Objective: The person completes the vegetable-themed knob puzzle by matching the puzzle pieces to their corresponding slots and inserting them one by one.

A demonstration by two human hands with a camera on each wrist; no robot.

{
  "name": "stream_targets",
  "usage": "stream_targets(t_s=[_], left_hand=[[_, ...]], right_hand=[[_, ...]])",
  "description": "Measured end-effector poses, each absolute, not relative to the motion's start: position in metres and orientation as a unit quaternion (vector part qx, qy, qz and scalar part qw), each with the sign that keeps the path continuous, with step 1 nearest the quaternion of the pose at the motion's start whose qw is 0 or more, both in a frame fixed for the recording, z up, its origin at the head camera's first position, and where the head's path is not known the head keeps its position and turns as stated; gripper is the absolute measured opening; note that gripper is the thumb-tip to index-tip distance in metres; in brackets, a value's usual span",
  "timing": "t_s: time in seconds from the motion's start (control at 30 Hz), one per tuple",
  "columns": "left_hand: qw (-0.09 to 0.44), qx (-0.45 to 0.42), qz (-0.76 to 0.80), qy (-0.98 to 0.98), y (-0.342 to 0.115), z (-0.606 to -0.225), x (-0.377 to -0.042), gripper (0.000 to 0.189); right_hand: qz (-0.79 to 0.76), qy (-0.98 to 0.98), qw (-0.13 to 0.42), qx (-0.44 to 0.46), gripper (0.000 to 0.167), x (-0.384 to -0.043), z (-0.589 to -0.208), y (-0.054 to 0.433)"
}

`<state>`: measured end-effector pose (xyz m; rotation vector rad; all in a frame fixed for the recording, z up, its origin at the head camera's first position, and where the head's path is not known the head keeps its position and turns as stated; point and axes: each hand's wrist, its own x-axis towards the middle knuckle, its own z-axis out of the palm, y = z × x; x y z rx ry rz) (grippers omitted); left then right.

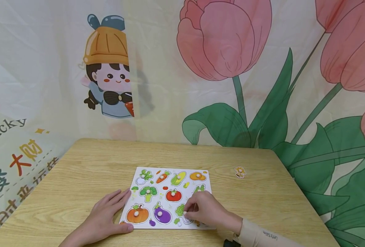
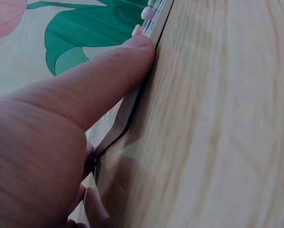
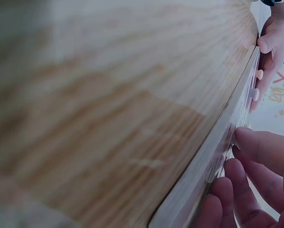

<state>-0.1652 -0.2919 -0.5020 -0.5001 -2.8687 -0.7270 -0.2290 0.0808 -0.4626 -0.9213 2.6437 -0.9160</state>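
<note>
A white knob puzzle board (image 1: 167,223) with vegetable pictures lies on the wooden table. My right hand (image 1: 207,207) pinches the white knob of a green-and-white leafy vegetable piece (image 1: 180,210) at the board's front right. That hand hides part of the piece and its slot. My left hand (image 1: 103,209) steadies the board's left side, fingers extended along the edge and thumb (image 2: 132,57) against the front corner. Set in the board near the hands are a pumpkin piece (image 1: 142,216), an eggplant piece (image 1: 165,216) and a tomato piece (image 1: 177,196).
A loose yellow-brown knobbed piece (image 1: 240,172) lies on the table (image 1: 247,195) to the right of the board. More pieces fill the board's back row, among them a corn piece (image 1: 181,176). Behind the table hangs a printed curtain (image 1: 157,68).
</note>
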Motion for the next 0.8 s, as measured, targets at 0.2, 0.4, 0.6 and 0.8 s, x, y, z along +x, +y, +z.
stream_targets(t_s=[0.2, 0.4, 0.6, 0.8], left_hand=[[0.068, -0.166, -0.242, -0.953, -0.292, -0.504, -0.166, 0.11], [0.066, -0.165, -0.242, -0.954, -0.292, -0.504, -0.166, 0.11], [0.064, -0.163, -0.241, -0.955, -0.292, -0.503, -0.166, 0.111], [0.066, -0.165, -0.243, -0.954, -0.292, -0.504, -0.167, 0.111]], right_hand=[[-0.307, 0.891, 0.1, -0.318, 0.006, -0.229, -0.462, 0.083], [-0.309, 0.891, 0.084, -0.324, 0.009, -0.236, -0.455, 0.097], [-0.306, 0.904, 0.049, -0.293, 0.011, -0.253, -0.442, 0.125], [-0.314, 0.919, 0.002, -0.24, 0.012, -0.276, -0.441, 0.16]])
